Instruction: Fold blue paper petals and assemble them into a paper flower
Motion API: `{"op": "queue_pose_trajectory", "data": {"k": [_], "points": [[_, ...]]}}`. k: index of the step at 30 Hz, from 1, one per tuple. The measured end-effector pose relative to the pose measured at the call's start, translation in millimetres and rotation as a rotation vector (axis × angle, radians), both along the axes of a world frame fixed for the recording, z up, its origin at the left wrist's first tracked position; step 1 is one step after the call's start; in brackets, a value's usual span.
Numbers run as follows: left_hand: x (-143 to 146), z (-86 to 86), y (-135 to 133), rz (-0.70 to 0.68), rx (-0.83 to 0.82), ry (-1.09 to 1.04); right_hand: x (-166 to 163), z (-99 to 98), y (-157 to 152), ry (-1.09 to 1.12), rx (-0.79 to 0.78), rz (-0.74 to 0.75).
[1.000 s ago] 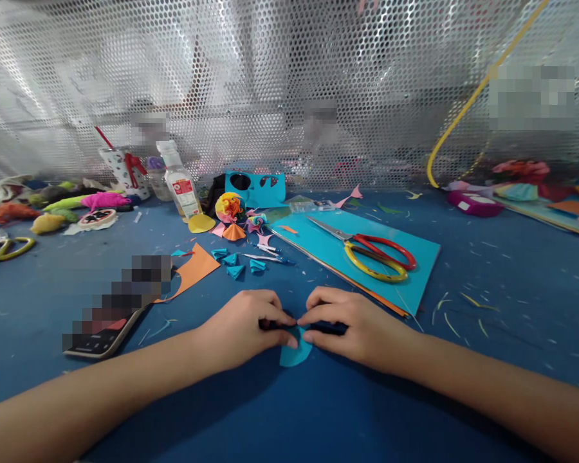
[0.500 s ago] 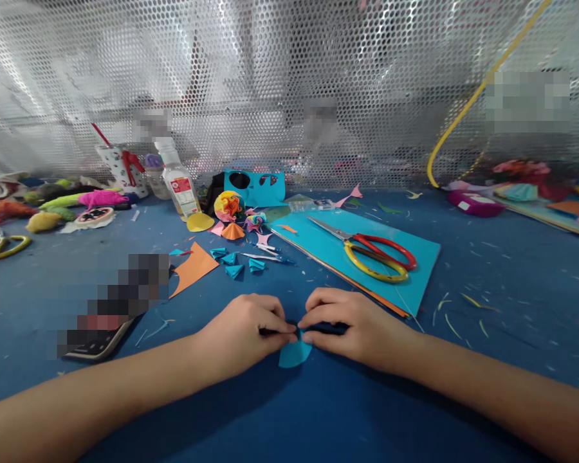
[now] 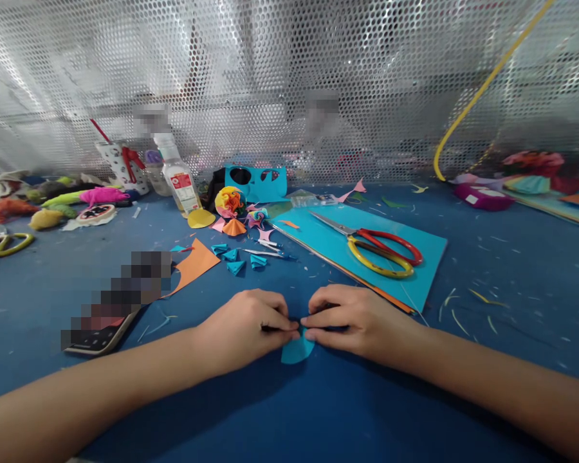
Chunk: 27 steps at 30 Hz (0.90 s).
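Between my two hands is a small piece of blue paper [image 3: 298, 350] with a curved lower edge, its top hidden at the fingertips. My left hand [image 3: 253, 328] pinches it from the left with thumb and fingers. From the right, my right hand [image 3: 350, 321] pinches the same piece, its fingertips almost meeting the left ones. Just beyond lie several small folded blue paper pieces [image 3: 235, 267]. Scissors with red and yellow handles [image 3: 383, 256] rest on a stack of blue sheets [image 3: 431, 257] beyond my right hand.
An orange paper offcut [image 3: 195, 263] touches a phone [image 3: 101, 337] at the left. Farther back stand a glue bottle [image 3: 181, 183], a colourful paper ball [image 3: 230, 201] and a blue sheet with cut-out holes [image 3: 265, 184]. A purple tape measure-like case [image 3: 482, 197] sits at the right, before a perforated metal wall [image 3: 270, 77].
The view has shifted slightly. Both hands keep pinching the blue paper in nearly the same place, with the fingertips a little closer around its top.
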<state>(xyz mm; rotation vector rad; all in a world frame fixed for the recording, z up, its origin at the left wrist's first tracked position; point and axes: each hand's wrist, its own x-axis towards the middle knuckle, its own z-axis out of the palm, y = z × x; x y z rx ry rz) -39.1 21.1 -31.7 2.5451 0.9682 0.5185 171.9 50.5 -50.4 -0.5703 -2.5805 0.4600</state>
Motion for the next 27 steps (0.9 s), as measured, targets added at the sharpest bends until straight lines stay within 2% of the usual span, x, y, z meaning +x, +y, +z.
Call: {"op": "queue_pose_trajectory", "data": {"k": [5,14,21,27], "points": [[0.7,-1.0,0.3,-0.008,0.022,0.003,0.5,-0.6,0.1,-0.002,0.037,0.011],[0.3,5.0,-1.0,0.028,0.078,0.082,0.1,0.2,-2.5,0.049,-0.006,-0.056],[0.9,6.5,-4.3,0.164,-0.064,0.067,-0.8,2.4,-4.4,0.053,-0.156,-0.094],[1.1,5.4,-6.6,0.194,-0.065,0.090,-1.3,3.6,-2.6,0.027,-0.185,-0.066]]}}
